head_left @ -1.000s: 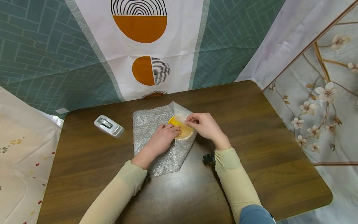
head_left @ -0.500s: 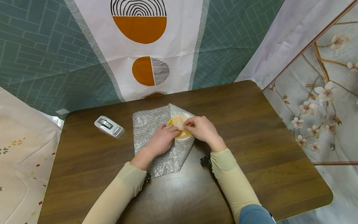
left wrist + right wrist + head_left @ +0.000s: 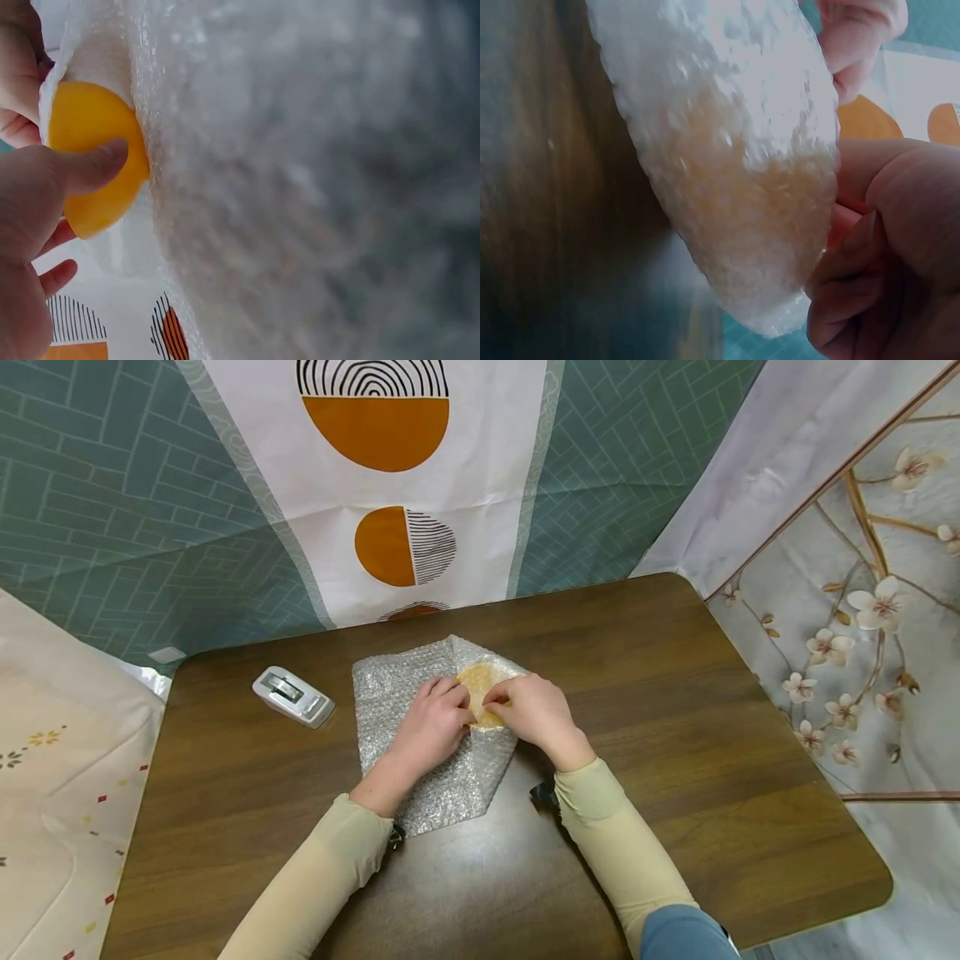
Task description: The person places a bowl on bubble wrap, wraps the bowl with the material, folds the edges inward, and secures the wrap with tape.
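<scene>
A smooth yellow round dish (image 3: 97, 112) lies partly under a folded-over flap of bubble wrap (image 3: 446, 793) on the table; its colour shows through the film. My left hand (image 3: 431, 727) holds the dish's uncovered side, and in the left wrist view the thumb (image 3: 94, 166) presses on the yellow face with fingers behind it. On the right, my right hand (image 3: 536, 710) pinches the edge of the flap over the dish. The right wrist view has the wrapped side close up, with curled fingers (image 3: 847, 300) at the wrap's edge.
A white and grey tape dispenser (image 3: 292, 697) stands on the brown wooden table (image 3: 675, 718), left of the wrap. Patterned cloths (image 3: 225, 527) hang behind the table's far edge. A black wrist-mounted device (image 3: 543, 797) sits beneath the right wrist.
The right hand has drawn the flap left and down across the dish, so less bare yellow shows. The left hand's fingers have shifted up along the dish's left edge.
</scene>
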Demonstrator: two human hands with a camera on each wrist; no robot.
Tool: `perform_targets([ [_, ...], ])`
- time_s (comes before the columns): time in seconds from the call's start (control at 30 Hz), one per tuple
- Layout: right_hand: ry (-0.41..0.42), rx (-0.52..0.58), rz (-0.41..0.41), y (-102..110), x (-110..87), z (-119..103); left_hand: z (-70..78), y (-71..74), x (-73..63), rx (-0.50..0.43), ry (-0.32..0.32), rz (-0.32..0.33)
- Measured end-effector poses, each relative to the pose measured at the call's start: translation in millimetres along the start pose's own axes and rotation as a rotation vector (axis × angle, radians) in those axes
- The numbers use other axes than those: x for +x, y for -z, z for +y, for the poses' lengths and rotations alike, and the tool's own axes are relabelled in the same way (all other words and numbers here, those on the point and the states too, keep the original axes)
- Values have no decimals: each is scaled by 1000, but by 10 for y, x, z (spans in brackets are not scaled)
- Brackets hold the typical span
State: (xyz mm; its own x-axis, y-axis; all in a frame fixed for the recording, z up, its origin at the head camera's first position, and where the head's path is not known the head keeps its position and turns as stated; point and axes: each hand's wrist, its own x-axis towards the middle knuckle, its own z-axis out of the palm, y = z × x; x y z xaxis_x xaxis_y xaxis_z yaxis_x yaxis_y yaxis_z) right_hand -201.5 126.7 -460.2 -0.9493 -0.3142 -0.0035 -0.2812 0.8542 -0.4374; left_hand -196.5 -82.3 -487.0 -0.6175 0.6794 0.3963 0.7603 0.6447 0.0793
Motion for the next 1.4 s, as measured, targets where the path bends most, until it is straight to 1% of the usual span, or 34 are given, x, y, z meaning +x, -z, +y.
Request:
perform_targets([
  [0.13, 27, -67, 23, -42, -20, -48, -11, -10, -11, -9, 4, -1],
  [0.27, 55, -127, 46, -84, -37, -70, -16, -21, -7, -11, 10, -20],
  [0.33, 67, -149, 52, -102, -39, -76, -16, -25, -1, -15, 23, -32],
  [0.43, 79, -161, 57, -110, -39, -89, -9, -22, 7, -40, 67, -63],
  [0.6, 76, -151, 57, -103, -37, -95, 1, -10, 41, -90, 147, -132],
  [0.7, 77, -149, 53, -95, -36, -95, -3, -11, 41, -57, 125, -149],
  [0.83, 47, -122, 14, -61, -55, -120, 9, -2, 28, 23, 77, -172],
  [0.9, 26, -106, -1, -36, -76, -138, 22, 4, 31, 42, 79, -190],
  [0.97, 13, -95, 7, -18, -103, -145, 32, 8, 34, 50, 82, -199],
  [1.0, 19, -97, 25, -14, -118, -143, 35, 6, 32, 50, 84, -201],
  [1.07, 59, -129, 59, -14, -149, -116, 43, 6, 33, 46, 85, -198],
  [1.2, 154, -227, 113, -34, -225, -37, 49, 2, 32, 36, 90, -202],
  [1.27, 176, -262, 99, -47, -265, -5, 49, 5, 32, 25, 100, -209],
  [1.4, 182, -306, 22, -77, -327, 36, 50, 1, 34, 8, 117, -214],
])
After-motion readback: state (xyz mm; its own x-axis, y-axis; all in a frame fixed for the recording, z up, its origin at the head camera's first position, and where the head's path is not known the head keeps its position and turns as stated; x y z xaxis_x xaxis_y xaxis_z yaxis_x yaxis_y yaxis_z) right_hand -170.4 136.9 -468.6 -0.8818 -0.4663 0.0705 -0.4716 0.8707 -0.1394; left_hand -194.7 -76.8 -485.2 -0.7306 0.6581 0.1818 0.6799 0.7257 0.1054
